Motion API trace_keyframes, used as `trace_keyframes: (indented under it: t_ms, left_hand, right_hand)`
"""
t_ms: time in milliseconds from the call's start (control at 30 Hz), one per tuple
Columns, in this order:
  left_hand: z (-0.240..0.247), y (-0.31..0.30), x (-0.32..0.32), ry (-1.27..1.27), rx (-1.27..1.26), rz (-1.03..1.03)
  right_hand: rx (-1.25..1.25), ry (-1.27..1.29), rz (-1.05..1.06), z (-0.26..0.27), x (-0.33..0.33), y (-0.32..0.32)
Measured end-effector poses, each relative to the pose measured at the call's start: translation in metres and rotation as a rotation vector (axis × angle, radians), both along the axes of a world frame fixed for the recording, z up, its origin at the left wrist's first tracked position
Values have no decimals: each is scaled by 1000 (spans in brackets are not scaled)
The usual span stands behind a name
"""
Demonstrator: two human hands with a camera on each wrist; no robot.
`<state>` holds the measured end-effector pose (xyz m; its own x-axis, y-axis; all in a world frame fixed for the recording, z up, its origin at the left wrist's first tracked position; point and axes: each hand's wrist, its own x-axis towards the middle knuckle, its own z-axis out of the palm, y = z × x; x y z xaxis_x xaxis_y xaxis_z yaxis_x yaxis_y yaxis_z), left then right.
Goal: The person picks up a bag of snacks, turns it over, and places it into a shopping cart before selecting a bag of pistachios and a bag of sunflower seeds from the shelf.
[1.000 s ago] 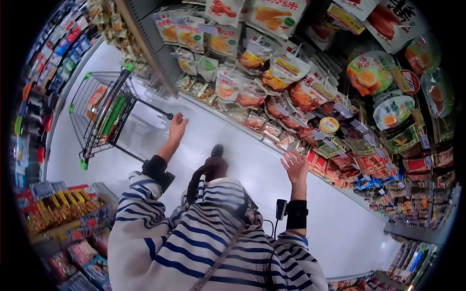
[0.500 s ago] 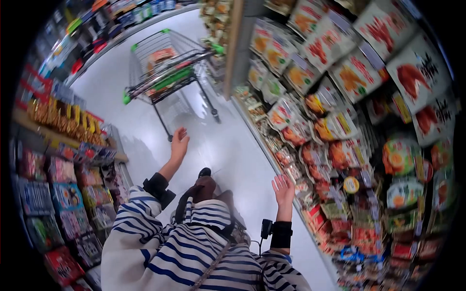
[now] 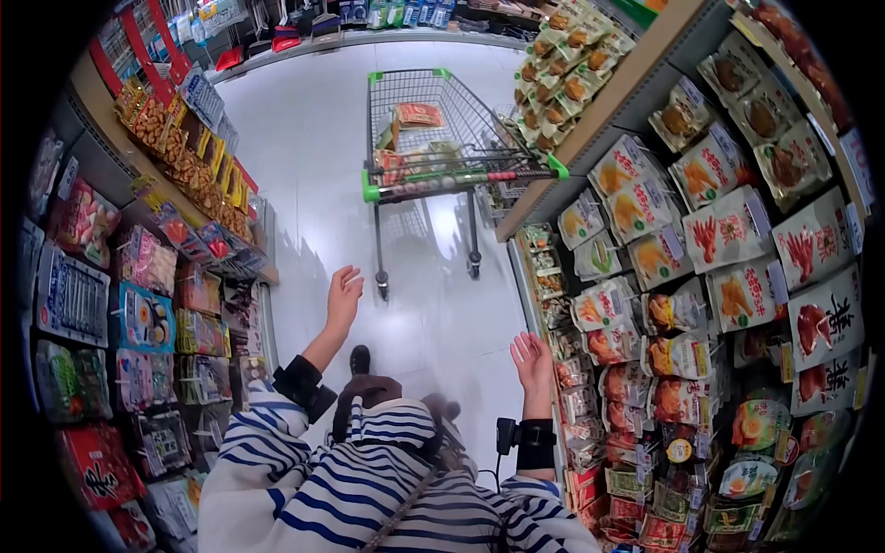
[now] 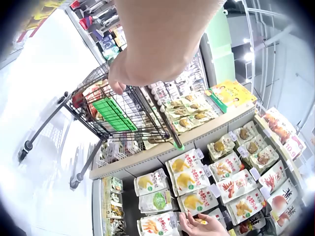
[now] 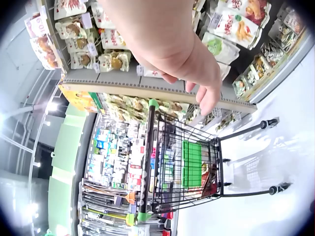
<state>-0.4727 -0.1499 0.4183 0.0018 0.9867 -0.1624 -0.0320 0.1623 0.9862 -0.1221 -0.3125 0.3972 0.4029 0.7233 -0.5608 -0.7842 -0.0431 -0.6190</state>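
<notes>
Both hands hang in the air in front of the striped top, holding nothing. In the head view the left hand is over the aisle floor, fingers loosely bent. The right hand is beside the right-hand shelf of packets, palm up with relaxed fingers. A shopping cart with green corners stands ahead of both hands, apart from them. Inside its basket lie several packages, among them a red and white packet. The left wrist view shows the cart's green panel below the hand.
Hanging food packets fill the right-hand shelf along the aisle. On the left, another shelf holds bagged goods and yellow-brown snack packs. White floor runs between them toward a far display of goods.
The view has swung round to the right, so the cart has shifted from the left to straight ahead. Both hands stay raised and empty.
</notes>
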Motion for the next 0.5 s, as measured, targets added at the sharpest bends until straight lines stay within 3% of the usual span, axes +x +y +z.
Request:
trace_keyframes:
  t_ms: [200,500]
  left_hand:
    - [2,52,-102,-28,-67,27]
    - [-5,87,-188,-61,-153,116]
  right_hand:
    - [66,-29,19,15,-79,131]
    - [149,-63,-68,55,-125,288]
